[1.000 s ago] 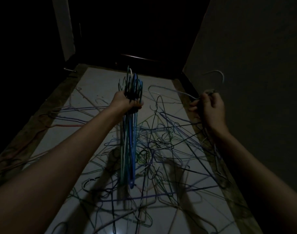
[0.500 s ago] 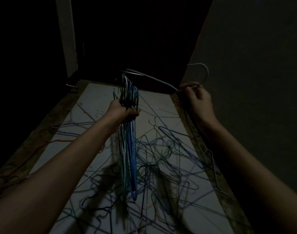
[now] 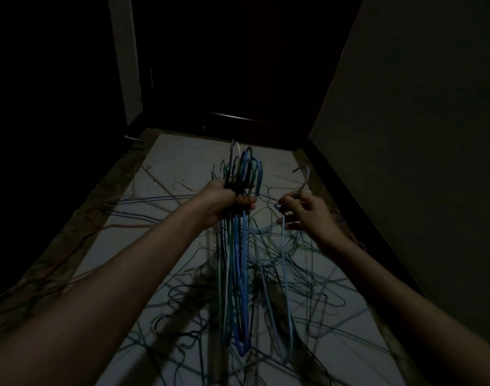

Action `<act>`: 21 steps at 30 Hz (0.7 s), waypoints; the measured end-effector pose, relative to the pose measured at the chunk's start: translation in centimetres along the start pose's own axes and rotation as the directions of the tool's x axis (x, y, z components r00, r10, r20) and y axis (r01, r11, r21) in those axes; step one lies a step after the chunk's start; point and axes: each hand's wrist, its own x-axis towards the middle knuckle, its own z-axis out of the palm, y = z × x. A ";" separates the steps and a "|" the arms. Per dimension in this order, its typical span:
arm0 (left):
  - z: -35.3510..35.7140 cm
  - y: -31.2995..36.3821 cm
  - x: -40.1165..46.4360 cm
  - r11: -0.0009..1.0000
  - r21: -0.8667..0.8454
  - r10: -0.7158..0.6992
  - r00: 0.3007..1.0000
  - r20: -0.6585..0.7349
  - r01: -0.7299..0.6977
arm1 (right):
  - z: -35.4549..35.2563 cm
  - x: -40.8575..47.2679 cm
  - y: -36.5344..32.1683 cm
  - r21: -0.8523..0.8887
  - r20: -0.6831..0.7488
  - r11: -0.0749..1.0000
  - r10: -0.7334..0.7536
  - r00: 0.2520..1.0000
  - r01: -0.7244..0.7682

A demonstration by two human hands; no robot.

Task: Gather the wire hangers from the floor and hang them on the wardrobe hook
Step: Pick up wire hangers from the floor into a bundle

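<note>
My left hand grips the necks of a bundle of wire hangers, mostly blue, green and black. Their hooks stick up above my fist and their bodies hang down toward the floor. My right hand pinches the neck of one pale blue hanger, close to the right of the bundle; its hook rises above my fingers. Many more loose hangers lie tangled on the white floor below. No wardrobe hook is visible in the dim light.
The white tiled floor has a brown border strip on the left with a few reddish hangers on it. A dark wall runs along the right, and a dark doorway lies ahead.
My right hand has come down and leftward with the pale hanger, from up near the wall to beside the bundle. The hanger now hangs upright. My left hand has kept its grip.
</note>
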 end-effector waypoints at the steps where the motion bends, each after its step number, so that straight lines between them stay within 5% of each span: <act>1: 0.3 -0.3 0.0 1.000 -0.002 -0.030 0.999 0.015 0.030 | 0.3 -0.1 0.3 -0.012 0.018 1.000 0.007 1.000 -0.007; 7: 1.6 -2.0 -0.1 0.993 0.061 -0.101 0.993 0.058 0.098 | 2.1 -0.4 0.0 -0.058 0.096 0.998 -0.016 0.995 0.022; 12: 2.1 -3.3 0.2 0.980 0.174 -0.107 0.993 0.045 0.098 | 3.1 0.0 0.8 -0.099 0.007 0.995 -0.028 1.000 0.028; 21: 1.4 -4.2 0.0 0.983 0.152 -0.111 0.993 0.031 0.105 | 3.4 0.4 1.5 -0.104 0.066 0.988 -0.108 0.992 0.114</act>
